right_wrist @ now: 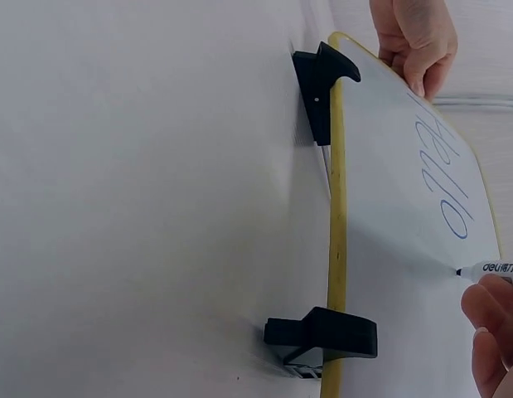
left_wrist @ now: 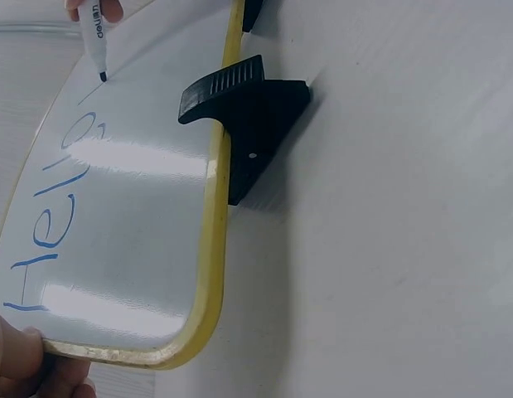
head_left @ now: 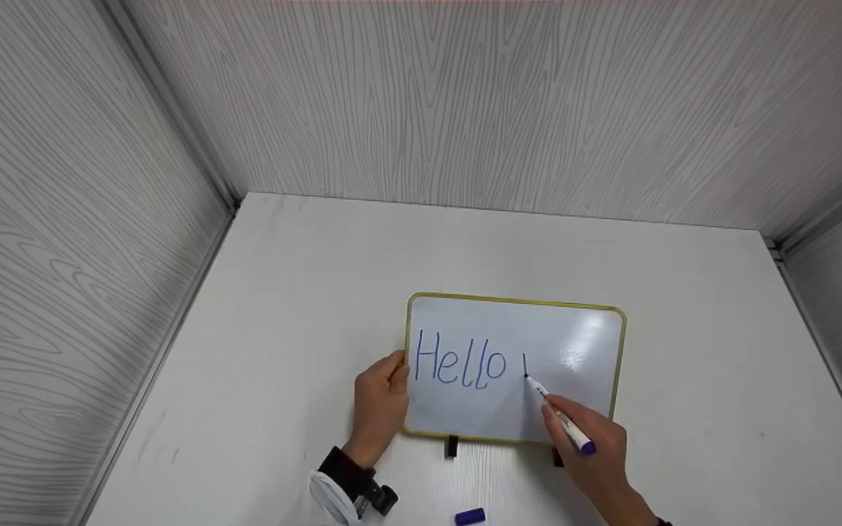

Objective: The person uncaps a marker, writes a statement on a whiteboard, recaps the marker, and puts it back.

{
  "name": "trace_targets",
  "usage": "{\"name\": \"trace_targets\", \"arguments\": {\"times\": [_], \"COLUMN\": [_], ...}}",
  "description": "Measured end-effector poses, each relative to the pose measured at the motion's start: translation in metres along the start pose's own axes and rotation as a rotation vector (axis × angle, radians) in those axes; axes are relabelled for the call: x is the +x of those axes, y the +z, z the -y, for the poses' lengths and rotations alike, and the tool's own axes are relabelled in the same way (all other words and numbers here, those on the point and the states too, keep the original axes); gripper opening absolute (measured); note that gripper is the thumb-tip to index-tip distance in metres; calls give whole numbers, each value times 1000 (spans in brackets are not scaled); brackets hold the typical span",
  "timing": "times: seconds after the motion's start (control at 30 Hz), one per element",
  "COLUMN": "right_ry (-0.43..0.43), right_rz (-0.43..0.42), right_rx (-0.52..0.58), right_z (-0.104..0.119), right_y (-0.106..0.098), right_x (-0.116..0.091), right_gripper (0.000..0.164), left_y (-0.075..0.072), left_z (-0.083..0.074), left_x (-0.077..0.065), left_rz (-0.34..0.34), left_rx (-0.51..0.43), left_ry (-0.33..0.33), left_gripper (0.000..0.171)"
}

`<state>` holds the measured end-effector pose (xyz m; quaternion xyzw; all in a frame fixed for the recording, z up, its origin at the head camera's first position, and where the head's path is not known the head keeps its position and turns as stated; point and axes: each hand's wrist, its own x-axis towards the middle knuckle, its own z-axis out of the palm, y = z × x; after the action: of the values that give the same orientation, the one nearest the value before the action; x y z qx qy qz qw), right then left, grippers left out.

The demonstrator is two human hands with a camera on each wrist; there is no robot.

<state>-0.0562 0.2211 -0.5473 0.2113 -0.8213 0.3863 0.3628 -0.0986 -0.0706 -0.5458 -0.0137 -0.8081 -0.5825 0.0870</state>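
A small whiteboard [head_left: 479, 413] with a yellow frame stands propped on black clip feet [left_wrist: 256, 124]. Blue handwriting [head_left: 457, 361] on it reads "Hello", followed by a single short stroke. My left hand [head_left: 381, 398] grips the board's left edge, thumb on the front, as the left wrist view shows. My right hand [head_left: 593, 446] pinches a white marker [head_left: 563, 420] with a blue-purple end, its dark tip touching the board at the bottom of that stroke. In the right wrist view the marker [right_wrist: 500, 269] shows printed lettering on its barrel.
A blue-purple marker cap [head_left: 470, 516] lies on the white table [head_left: 282, 292] in front of the board. Wood-grain panels [head_left: 428, 102] wall the table at the back and both sides. A black band with a small device [head_left: 362, 482] sits on my left wrist.
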Motion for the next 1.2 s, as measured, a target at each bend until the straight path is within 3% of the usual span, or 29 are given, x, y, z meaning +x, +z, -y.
{"name": "trace_targets", "arguments": {"times": [0.37,0.6,0.83,1.0,1.2], "right_ry": [-8,-23,-36,-78,-70], "right_rz": [-13,-57,-52,-35,-39], "right_rx": [-47,-9,3,-50,-62], "right_z": [-3,-10,-6,-5,-8], "right_y": [-3,-5,-4,-5,-8], "right_x": [8,20,13,7,12], "right_gripper": [29,31,25,18,20], "left_y": [0,0,0,-1,-1], "left_z": [-1,0,-2,-1,1], "left_x": [1,1,1,2,2], "left_rz": [4,8,7,-9,2], "left_rx": [4,-3,12,39,46], "left_ry": [-13,-20,-25,-2,3], "left_gripper": [24,24,26,24,23]}}
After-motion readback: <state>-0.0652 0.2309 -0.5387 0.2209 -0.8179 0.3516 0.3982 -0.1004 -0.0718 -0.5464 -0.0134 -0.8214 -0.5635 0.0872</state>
